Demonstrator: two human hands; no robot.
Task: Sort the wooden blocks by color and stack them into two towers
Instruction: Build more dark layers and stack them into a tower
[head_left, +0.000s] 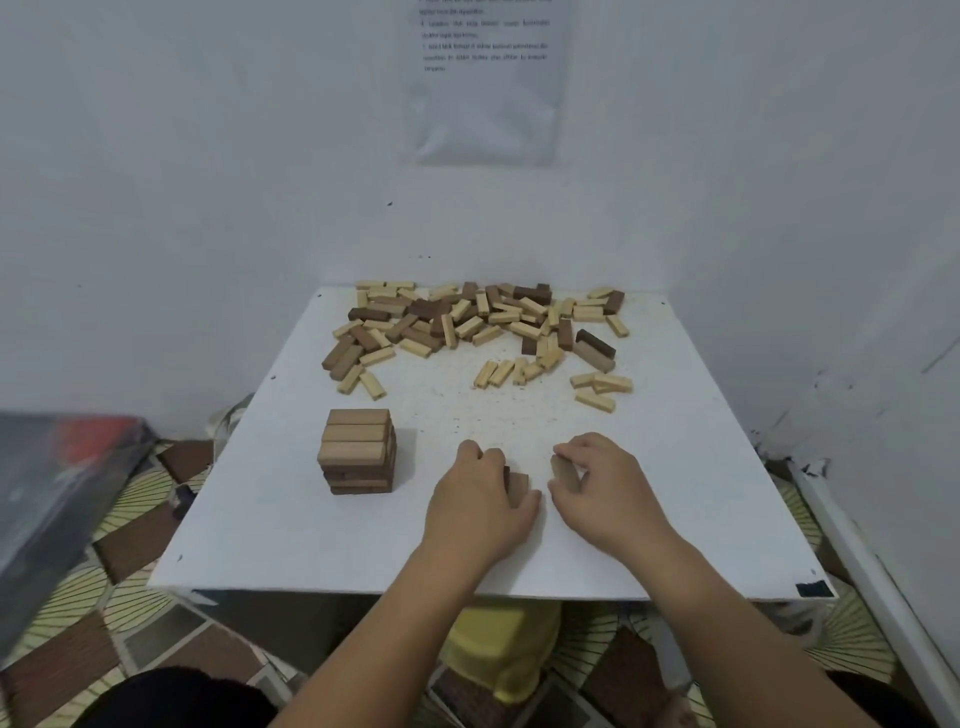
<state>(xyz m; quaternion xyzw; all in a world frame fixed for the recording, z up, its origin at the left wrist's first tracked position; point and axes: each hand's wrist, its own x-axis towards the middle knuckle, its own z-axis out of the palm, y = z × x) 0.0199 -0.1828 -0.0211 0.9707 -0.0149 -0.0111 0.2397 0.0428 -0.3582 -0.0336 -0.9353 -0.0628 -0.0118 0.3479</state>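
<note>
Blocks of brown wood (518, 486) sit in the curled grip of the left hand (480, 501) on the white bench (675, 493). The right hand (605, 483), just beside, pinches another brown block (563, 472). Left of both grips stands the brown tower (358, 452); beyond them lies the mixed pile (483, 327).

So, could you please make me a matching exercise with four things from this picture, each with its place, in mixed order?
Things:
1. brown tower
2. loose pile of blocks
3. printed sheet
4. left hand

Places:
A. on the wall
B. at the far end of the table
C. on the table's near left part
D. at the table's near middle, gripping brown blocks

Pairs: 1-C, 2-B, 3-A, 4-D.
</note>
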